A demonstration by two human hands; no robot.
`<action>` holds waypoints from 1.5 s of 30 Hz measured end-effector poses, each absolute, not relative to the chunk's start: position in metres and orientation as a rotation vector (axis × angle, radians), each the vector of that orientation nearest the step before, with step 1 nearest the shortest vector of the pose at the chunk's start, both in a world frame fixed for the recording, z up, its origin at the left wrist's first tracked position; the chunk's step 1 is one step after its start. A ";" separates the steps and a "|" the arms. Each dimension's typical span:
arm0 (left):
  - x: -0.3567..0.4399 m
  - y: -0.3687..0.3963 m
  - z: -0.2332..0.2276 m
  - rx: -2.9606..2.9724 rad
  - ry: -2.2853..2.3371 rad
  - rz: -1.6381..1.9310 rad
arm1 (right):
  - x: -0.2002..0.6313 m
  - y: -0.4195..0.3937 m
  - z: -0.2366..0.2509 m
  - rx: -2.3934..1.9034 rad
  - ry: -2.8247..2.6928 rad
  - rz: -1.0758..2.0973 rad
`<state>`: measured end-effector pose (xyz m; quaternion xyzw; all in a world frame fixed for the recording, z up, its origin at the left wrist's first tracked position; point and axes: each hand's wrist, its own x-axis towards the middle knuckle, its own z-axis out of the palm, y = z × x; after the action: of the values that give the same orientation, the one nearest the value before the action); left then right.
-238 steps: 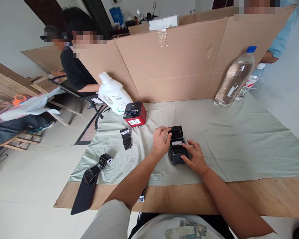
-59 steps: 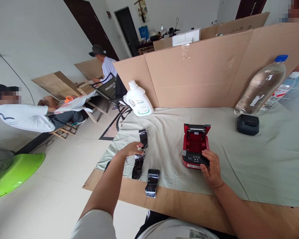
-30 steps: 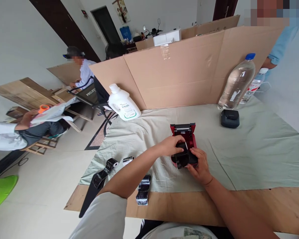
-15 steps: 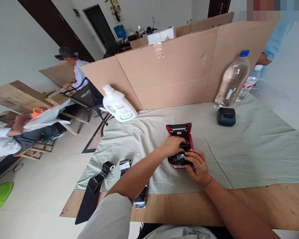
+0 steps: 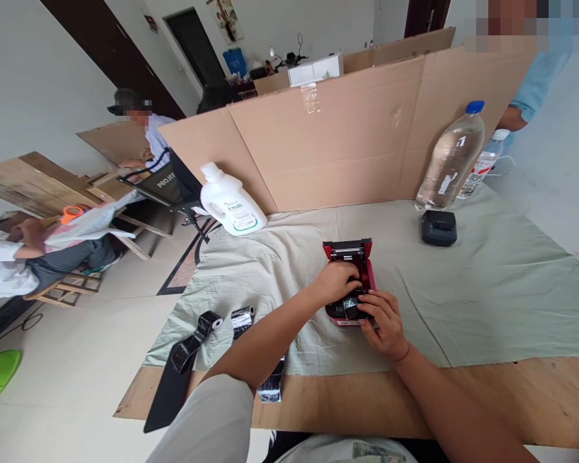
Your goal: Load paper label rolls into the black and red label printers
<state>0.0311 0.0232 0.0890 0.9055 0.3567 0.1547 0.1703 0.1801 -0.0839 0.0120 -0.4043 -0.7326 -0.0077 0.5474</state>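
Loose rolls: three black rolls (image 5: 207,323) lie lower left on the green cloth (image 5: 463,296).
Left hand (image 5: 336,281): at centre, fingers curled onto a black roll (image 5: 350,307) in the open red printer (image 5: 350,276).
Right hand (image 5: 383,321): just right, pinching that roll's front.
Black printer (image 5: 439,227): upper right, closed.

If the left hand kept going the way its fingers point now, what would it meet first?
The left hand points right and slightly away, over the open red printer. It already touches the black roll there. Past that, the right hand's fingers come next, though depth is hard to judge.
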 end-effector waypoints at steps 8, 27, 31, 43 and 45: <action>0.009 0.013 0.093 2.395 1.207 1.332 | 0.180 -0.086 0.013 -0.981 -1.729 -0.038; 0.001 -0.056 0.024 2.419 1.249 1.401 | 0.177 -0.080 0.014 -1.123 -1.714 -0.058; 0.003 -0.057 0.019 2.398 1.337 1.422 | 0.179 -0.081 0.017 -1.156 -1.726 -0.079; 0.001 -0.060 0.025 2.200 1.289 1.446 | 0.181 -0.079 0.005 -1.056 -1.663 0.066; -0.003 -0.057 0.025 1.965 1.344 1.522 | 0.185 -0.077 -0.002 -1.071 -1.570 0.189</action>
<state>-0.0030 -0.0572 0.0254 0.6867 0.4697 0.5320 0.1573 0.1851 -0.0769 -0.0024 -0.4577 -0.6710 0.0810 0.5777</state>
